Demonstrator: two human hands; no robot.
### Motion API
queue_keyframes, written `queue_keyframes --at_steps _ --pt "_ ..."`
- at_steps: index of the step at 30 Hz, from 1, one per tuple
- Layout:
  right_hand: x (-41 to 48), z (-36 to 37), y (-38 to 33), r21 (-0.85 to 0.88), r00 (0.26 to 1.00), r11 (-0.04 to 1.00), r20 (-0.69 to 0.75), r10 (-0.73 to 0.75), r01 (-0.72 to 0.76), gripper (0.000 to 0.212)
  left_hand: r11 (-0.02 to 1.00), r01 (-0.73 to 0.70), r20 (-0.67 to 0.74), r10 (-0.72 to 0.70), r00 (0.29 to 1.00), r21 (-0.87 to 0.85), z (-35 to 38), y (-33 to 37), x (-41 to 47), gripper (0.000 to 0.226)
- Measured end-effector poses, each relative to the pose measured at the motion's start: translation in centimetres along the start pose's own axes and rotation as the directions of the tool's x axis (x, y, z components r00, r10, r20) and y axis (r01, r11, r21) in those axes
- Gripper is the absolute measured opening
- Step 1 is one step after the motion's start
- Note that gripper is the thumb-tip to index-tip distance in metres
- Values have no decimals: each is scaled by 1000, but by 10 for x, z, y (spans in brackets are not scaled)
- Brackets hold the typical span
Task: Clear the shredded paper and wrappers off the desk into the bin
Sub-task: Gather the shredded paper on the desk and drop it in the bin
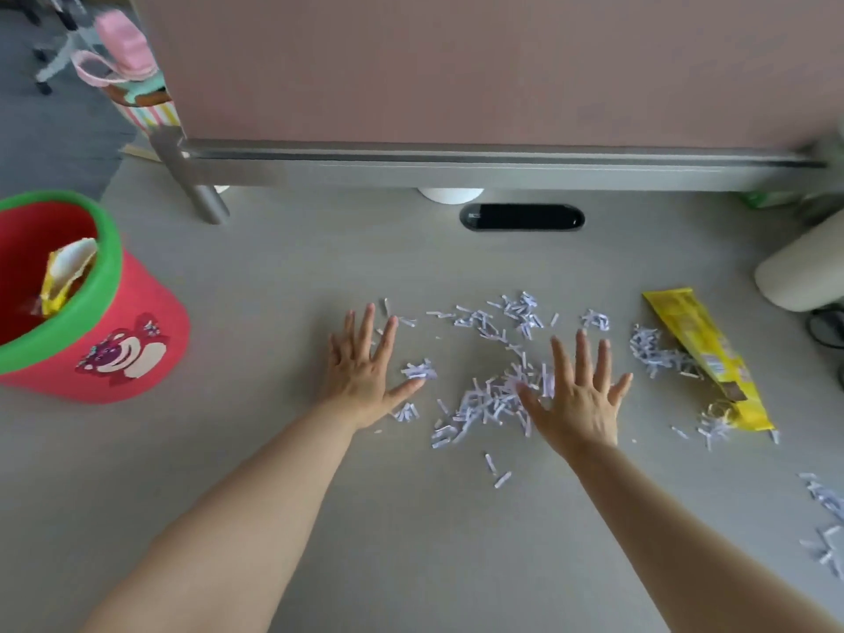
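White shredded paper [484,404] lies scattered over the middle of the grey desk [283,285], with more strips at the right edge [826,523]. My left hand [365,372] lies flat on the desk, fingers spread, at the left side of the pile. My right hand [580,395] is spread flat at the pile's right side, thumb touching the strips. Neither hand holds anything. A yellow wrapper [705,354] lies on the desk to the right of my right hand. The red bin [137,322] with a green rim stands at the left, with a yellow wrapper [64,276] inside.
A pink partition [456,66] on a metal rail closes off the back of the desk. A black cable slot [520,217] sits behind the paper. A white rounded object [804,267] and dark cables are at the far right. A striped container [146,111] stands at the back left.
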State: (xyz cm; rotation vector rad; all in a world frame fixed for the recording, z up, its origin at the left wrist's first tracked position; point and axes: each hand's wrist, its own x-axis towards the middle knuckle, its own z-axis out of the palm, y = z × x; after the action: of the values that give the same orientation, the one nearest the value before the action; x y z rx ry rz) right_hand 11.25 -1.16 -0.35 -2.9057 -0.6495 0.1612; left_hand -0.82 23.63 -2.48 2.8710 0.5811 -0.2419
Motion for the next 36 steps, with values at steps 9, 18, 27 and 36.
queue_keyframes --at_steps 9,18,27,36 --pt "13 11 56 32 995 999 97 -30 27 88 988 -151 56 152 987 -17 5 70 34 104" --pt "23 -8 77 276 984 961 -167 56 -7 67 926 -370 -180 353 918 -70 4 90 40 72" --pt "66 -10 128 168 987 973 65 148 -157 85 955 -297 65 295 953 13 10 146 108 70" --pt "58 0 76 279 873 841 19 -487 463 78 827 -559 -63 556 829 -56 15 132 67 85"
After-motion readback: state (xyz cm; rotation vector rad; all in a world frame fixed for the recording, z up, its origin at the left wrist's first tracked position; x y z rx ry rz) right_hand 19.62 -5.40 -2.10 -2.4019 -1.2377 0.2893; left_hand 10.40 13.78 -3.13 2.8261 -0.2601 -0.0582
